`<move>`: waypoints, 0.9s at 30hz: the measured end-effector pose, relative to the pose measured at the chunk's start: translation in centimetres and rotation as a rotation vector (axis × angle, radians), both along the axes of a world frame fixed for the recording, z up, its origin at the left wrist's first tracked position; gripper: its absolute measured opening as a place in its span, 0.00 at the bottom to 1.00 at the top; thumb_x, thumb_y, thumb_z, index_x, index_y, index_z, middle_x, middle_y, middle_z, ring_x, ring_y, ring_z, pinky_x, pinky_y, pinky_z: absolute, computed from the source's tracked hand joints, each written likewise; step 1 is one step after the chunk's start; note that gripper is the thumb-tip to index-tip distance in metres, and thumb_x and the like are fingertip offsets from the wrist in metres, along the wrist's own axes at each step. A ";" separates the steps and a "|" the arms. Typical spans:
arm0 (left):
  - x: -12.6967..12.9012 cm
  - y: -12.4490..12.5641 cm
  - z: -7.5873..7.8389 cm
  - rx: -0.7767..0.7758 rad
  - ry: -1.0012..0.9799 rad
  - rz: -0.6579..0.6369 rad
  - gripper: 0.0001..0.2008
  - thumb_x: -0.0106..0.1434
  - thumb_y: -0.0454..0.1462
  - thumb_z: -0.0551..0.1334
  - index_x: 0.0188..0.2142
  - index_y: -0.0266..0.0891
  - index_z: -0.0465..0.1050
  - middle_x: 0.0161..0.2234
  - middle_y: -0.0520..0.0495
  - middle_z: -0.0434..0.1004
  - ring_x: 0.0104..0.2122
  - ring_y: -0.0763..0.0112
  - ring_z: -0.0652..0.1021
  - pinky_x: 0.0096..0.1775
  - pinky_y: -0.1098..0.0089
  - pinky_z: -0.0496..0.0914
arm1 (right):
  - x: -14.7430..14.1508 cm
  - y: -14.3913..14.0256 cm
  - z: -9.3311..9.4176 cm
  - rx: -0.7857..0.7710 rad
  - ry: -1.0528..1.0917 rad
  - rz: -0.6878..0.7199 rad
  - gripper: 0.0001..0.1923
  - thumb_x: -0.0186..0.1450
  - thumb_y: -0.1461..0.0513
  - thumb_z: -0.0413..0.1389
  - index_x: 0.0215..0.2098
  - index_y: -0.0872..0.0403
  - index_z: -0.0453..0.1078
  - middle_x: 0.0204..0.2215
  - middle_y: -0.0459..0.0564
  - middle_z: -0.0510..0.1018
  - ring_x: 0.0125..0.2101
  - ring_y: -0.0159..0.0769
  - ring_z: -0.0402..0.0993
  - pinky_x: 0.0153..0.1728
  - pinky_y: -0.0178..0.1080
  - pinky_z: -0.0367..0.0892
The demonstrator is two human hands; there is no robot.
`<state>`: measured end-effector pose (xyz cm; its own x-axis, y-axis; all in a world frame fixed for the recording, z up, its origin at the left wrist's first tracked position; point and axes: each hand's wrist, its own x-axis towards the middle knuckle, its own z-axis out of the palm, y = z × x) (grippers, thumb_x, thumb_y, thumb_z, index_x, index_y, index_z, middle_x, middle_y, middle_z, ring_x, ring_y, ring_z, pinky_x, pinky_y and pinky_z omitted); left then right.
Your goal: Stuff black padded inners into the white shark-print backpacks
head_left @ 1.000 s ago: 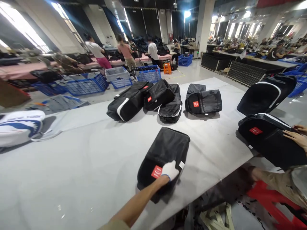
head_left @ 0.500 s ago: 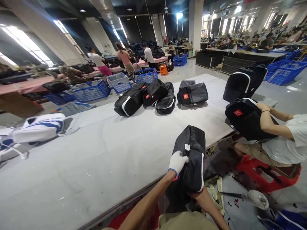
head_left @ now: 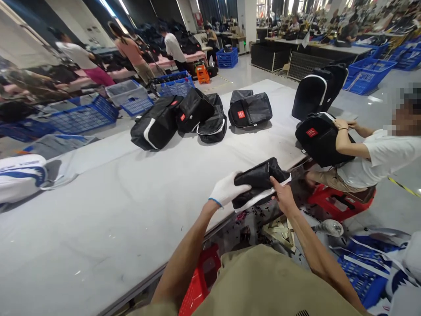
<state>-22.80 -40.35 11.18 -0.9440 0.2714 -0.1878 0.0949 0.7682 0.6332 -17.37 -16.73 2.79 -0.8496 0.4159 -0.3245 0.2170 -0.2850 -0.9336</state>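
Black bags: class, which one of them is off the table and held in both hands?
The flattened black bag with white edging at the table's near edge: gloved left hand and bare right hand grip it; the others lie on the table.

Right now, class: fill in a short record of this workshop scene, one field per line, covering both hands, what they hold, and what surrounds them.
left hand: white-gloved left hand grips the near end of the black bag
right hand: bare right hand holds the bag's underside
bag position: lifted off the grey table, at its edge
on table: pile of black bags
neighbour: seated person handling another black bag
floor: red stool
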 end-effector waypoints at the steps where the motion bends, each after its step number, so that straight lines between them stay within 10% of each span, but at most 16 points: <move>1: -1.0 0.2 -0.7 -0.004 0.017 0.015 0.24 0.64 0.52 0.75 0.57 0.48 0.83 0.50 0.46 0.90 0.49 0.51 0.86 0.48 0.62 0.76 | -0.9 0.4 0.2 -0.001 0.006 -0.001 0.30 0.52 0.38 0.75 0.32 0.51 0.74 0.27 0.48 0.76 0.25 0.37 0.68 0.16 0.40 0.67; 7: -6.0 3.5 -4.1 0.065 0.188 0.045 0.18 0.69 0.53 0.72 0.47 0.43 0.85 0.43 0.42 0.90 0.46 0.49 0.87 0.46 0.60 0.76 | -4.0 1.9 1.0 0.114 -0.025 -0.003 0.34 0.60 0.31 0.67 0.37 0.49 0.69 0.27 0.46 0.74 0.27 0.39 0.73 0.23 0.39 0.71; 13: -11.5 9.2 -7.5 0.670 -0.014 0.104 0.19 0.66 0.45 0.74 0.53 0.39 0.87 0.53 0.43 0.90 0.54 0.54 0.87 0.58 0.59 0.79 | -3.2 1.4 0.6 0.346 0.082 0.106 0.36 0.64 0.30 0.63 0.51 0.49 0.68 0.33 0.44 0.76 0.32 0.40 0.75 0.32 0.40 0.74; 17: -13.0 12.8 -9.1 0.912 -0.165 0.093 0.21 0.62 0.43 0.76 0.51 0.32 0.88 0.53 0.38 0.90 0.52 0.53 0.87 0.61 0.57 0.80 | -2.0 1.8 -0.6 0.700 -0.023 0.058 0.30 0.68 0.31 0.60 0.40 0.46 0.63 0.31 0.44 0.73 0.31 0.41 0.68 0.35 0.41 0.65; 27: -15.5 13.0 -8.1 0.742 -0.037 0.058 0.23 0.65 0.43 0.74 0.58 0.37 0.87 0.51 0.40 0.91 0.53 0.53 0.88 0.58 0.59 0.80 | -1.0 0.5 -3.4 0.911 0.137 0.194 0.24 0.76 0.39 0.52 0.35 0.47 0.60 0.34 0.45 0.73 0.35 0.40 0.69 0.42 0.41 0.65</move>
<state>-38.31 -27.39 3.12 -0.9572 0.2895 -0.0063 0.0359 0.1405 0.9894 -18.32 -16.20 -0.59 -0.9372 0.3079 0.1638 0.0563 0.5971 -0.8002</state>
